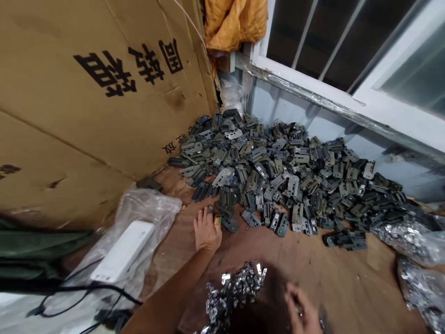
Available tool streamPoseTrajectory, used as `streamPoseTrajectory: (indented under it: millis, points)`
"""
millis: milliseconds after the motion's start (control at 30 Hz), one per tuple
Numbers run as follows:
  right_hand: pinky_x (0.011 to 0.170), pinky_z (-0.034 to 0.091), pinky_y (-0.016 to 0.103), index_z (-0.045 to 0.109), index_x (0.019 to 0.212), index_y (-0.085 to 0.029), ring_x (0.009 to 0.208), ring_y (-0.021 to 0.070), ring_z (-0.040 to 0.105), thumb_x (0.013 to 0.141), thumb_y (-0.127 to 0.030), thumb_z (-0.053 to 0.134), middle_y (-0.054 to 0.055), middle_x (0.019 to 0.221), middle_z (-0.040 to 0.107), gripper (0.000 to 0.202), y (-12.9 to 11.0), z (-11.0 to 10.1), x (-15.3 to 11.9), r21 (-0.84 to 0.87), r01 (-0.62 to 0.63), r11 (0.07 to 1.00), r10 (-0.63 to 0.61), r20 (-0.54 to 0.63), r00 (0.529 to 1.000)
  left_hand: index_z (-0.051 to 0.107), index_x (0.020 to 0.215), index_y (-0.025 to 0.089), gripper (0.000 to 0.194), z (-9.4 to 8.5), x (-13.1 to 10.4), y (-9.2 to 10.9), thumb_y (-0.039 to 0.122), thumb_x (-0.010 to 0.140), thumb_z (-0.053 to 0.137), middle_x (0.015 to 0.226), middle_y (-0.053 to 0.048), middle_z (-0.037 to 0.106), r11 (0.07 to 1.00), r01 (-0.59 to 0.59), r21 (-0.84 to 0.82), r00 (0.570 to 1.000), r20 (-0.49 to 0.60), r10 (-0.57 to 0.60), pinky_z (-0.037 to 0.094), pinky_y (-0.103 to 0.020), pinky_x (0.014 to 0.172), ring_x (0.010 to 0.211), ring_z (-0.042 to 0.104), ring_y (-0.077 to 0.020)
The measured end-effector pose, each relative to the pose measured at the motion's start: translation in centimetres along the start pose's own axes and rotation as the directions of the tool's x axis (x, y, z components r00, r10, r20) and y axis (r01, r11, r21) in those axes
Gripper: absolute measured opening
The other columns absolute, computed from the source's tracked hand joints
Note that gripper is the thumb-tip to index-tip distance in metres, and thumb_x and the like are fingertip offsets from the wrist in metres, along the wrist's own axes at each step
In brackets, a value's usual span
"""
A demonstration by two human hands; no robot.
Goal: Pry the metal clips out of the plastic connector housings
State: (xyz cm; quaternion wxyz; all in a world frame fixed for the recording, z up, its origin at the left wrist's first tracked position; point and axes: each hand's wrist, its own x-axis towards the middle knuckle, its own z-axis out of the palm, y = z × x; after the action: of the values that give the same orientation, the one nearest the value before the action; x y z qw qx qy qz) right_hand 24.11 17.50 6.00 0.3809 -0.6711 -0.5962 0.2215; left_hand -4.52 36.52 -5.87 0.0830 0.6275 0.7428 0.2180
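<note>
My left hand (207, 230) lies on the brown board at the near edge of a heap of dark metal brackets (250, 171). Its fingers are stretched forward, one with a yellowish wrap, and they touch or nearly touch a dark bracket (229, 224). At the bottom, my right hand (303, 310) is slightly blurred, its fingers curled. A small shiny metal piece (299, 310) glints between them, its shape unclear. Between my arms sits a pile of small shiny metal clips (236, 290), partly in shadow.
A large cardboard box (104, 125) walls off the left side. A white power bank-like block (123, 250) lies on clear plastic, with black cables (100, 287) below. Plastic bags of shiny pieces (413, 241) stand at right. Behind the heap are a panel wall and window frame (313, 88).
</note>
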Motion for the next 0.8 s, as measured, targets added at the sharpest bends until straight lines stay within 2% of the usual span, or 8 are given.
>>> streamPoseTrajectory:
  millis: [67,167,267,367,433,533,667,800]
  points:
    - [0.074,0.058,0.034,0.064,0.115,-0.033,0.091,0.0221,0.067,0.088,-0.022,0.056,0.002,0.100,0.069,0.031,-0.4,-1.4,7.8,-0.019,0.161,0.987,-0.159,0.064,0.985,0.056,0.125,0.005,0.048,0.0,0.0,-0.2,0.031,0.095,0.030,0.145,-0.022,0.048,1.000,-0.001,0.013,1.000,0.013,0.001,0.028,-0.060,0.112,0.141,0.032,-0.0387]
    - [0.089,0.053,0.042,0.060,0.113,-0.021,0.100,0.0248,0.061,0.091,-0.036,0.053,0.011,0.103,0.063,0.028,-1.0,-3.2,23.0,-0.162,0.371,0.914,-0.376,0.000,0.927,0.058,0.122,0.007,0.046,0.0,0.0,-0.3,0.031,0.095,0.029,0.146,-0.021,0.047,0.999,-0.004,0.033,1.000,0.029,0.003,0.027,-0.060,0.112,0.142,0.032,-0.0375]
    - [0.099,0.045,0.046,0.055,0.121,-0.014,0.114,0.0289,0.052,0.089,-0.050,0.048,0.018,0.118,0.056,0.049,-1.1,-3.9,37.6,-0.364,0.340,0.867,-0.385,-0.056,0.921,0.057,0.124,0.007,0.047,0.1,0.0,-0.4,0.031,0.096,0.028,0.146,-0.020,0.047,0.999,0.005,0.053,0.999,0.041,-0.008,0.028,-0.061,0.112,0.142,0.032,-0.0377]
    - [0.105,0.038,0.049,0.051,0.125,-0.008,0.119,0.0314,0.049,0.090,-0.052,0.047,0.022,0.123,0.054,0.057,-0.3,-3.0,48.0,-0.483,0.190,0.855,-0.277,-0.115,0.954,0.058,0.124,0.006,0.047,0.2,0.0,-0.4,0.030,0.096,0.029,0.146,-0.021,0.047,0.997,0.014,0.070,0.999,0.039,-0.017,0.029,-0.061,0.112,0.142,0.033,-0.0380]
    - [0.107,0.034,0.049,0.050,0.126,-0.005,0.121,0.0321,0.047,0.089,-0.052,0.048,0.024,0.125,0.054,0.060,0.4,-1.7,52.5,-0.492,0.121,0.862,-0.209,-0.129,0.969,0.058,0.123,0.007,0.046,0.2,0.0,-0.6,0.029,0.095,0.029,0.146,-0.021,0.047,0.997,0.015,0.077,0.999,0.041,-0.018,0.029,-0.061,0.112,0.142,0.033,-0.0372]
    - [0.107,0.033,0.047,0.052,0.127,-0.003,0.121,0.0310,0.049,0.090,-0.052,0.048,0.023,0.124,0.056,0.061,1.1,0.7,56.8,-0.483,0.043,0.874,-0.128,-0.144,0.981,0.058,0.124,0.009,0.045,0.3,-0.2,-0.9,0.027,0.094,0.031,0.148,-0.020,0.045,0.997,0.016,0.079,0.998,0.058,-0.021,0.028,-0.061,0.112,0.143,0.031,-0.0360]
    - [0.103,0.037,0.046,0.060,0.119,-0.003,0.115,0.0323,0.055,0.094,-0.054,0.042,0.024,0.117,0.062,0.060,1.6,2.7,60.4,-0.489,-0.008,0.872,-0.052,-0.110,0.993,0.058,0.123,0.011,0.043,0.2,-0.5,-1.3,0.026,0.092,0.032,0.150,-0.018,0.044,0.996,0.018,0.093,0.996,0.091,-0.026,0.027,-0.059,0.114,0.144,0.030,-0.0344]
    - [0.093,0.042,0.044,0.070,0.097,-0.001,0.103,0.0311,0.061,0.096,-0.062,0.028,0.025,0.099,0.066,0.074,2.6,2.7,62.2,-0.542,0.014,0.840,0.004,0.033,0.999,0.055,0.127,0.010,0.045,0.1,-0.7,-1.4,0.025,0.093,0.030,0.150,-0.018,0.043,0.994,0.015,0.110,0.995,0.101,-0.026,0.026,-0.058,0.115,0.145,0.028,-0.0341]
